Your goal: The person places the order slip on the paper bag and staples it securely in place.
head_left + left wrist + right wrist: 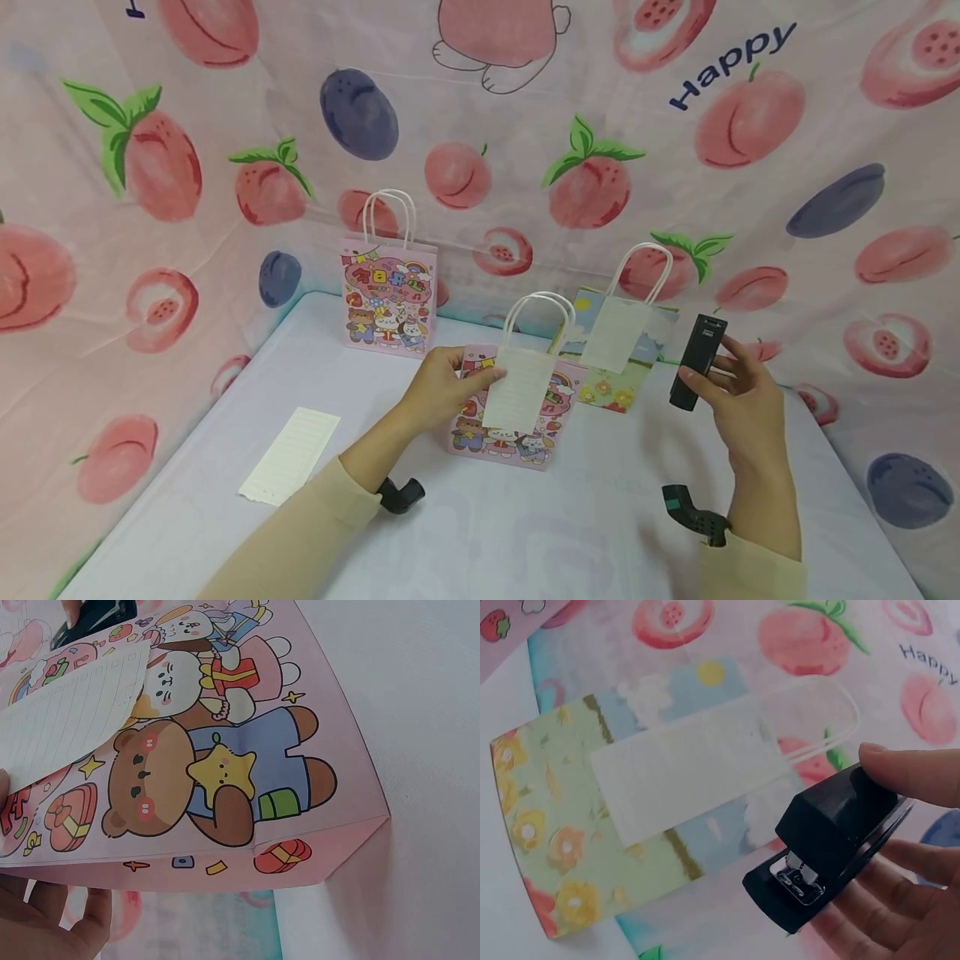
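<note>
My left hand (433,390) grips the left side of a pink cartoon paper gift bag (564,408), thumb on the front over a white lined paper slip (517,392). This slip lies against the bag's upper front, under the white handles. In the left wrist view, fingers (94,922) reach behind the bag (315,727), and the slip (82,712) bends away from its face. To the right, my right hand (750,408) holds a black stapler (699,362) between thumb and fingers. In the right wrist view, the front end of the stapler (832,832) shows, apart from any paper.
Behind stands a green and blue gift bag (603,392) with a white slip (618,333) on its front. Another pink gift bag (390,300) is at the back left. A loose lined slip (292,454) lies on the white table (525,542). A fruit-printed cloth (480,108) hangs behind.
</note>
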The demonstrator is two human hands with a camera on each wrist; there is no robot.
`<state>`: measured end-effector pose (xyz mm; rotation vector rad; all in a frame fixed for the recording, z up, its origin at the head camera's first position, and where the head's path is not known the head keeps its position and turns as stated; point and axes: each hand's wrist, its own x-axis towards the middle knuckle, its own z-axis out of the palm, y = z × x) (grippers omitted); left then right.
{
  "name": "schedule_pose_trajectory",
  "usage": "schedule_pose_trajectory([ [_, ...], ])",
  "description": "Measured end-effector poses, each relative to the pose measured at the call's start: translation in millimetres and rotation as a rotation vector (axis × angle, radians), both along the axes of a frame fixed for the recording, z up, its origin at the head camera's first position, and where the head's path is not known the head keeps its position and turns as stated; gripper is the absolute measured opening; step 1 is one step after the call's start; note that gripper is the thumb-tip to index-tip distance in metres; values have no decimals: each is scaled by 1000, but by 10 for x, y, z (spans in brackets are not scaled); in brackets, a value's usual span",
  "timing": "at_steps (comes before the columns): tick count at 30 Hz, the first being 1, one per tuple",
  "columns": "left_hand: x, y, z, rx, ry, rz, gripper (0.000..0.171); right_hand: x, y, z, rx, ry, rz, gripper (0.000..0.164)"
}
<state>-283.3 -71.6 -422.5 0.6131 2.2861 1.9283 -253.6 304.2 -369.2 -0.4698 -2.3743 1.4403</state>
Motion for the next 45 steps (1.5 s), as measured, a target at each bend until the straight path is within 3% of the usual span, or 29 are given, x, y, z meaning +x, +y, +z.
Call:
schedule_pose_trajectory([
  [7,2,1,0,3,-3,-2,30,86,-118,101,-76,200,19,79],
  [14,7,5,7,6,10,-4,29,191,-235,192,-216,391,108,60],
  [26,23,13,29,-2,-5,13,29,336,-436,329,-1,531,207,61],
  [36,25,21,22,22,-13,1,31,357,-543,350,-127,785,461,65],
  [45,22,25,13,25,-1,0,30,390,-633,381,-84,829,538,71],
])
